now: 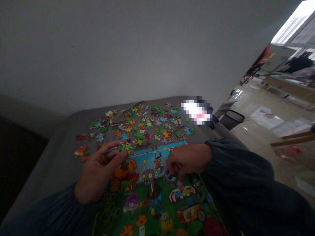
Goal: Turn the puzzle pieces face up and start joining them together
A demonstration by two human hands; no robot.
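A colourful jigsaw picture [157, 196] with cartoon plants and a grey zombie lies on the grey table [56, 164] in front of me. My left hand [100, 170] pinches a green puzzle piece [126, 148] between thumb and fingers at the picture's upper left edge. My right hand [187, 160] is curled, its fingertips pressing down on the picture at a small pink spot [180, 183]. Several loose puzzle pieces [145, 126] are scattered over the table beyond the picture.
A plain grey wall rises behind the table. A blurred-out white and pink object [198, 109] sits at the table's far right corner. A dark bin [232, 118] stands on the shiny floor to the right, with furniture further off.
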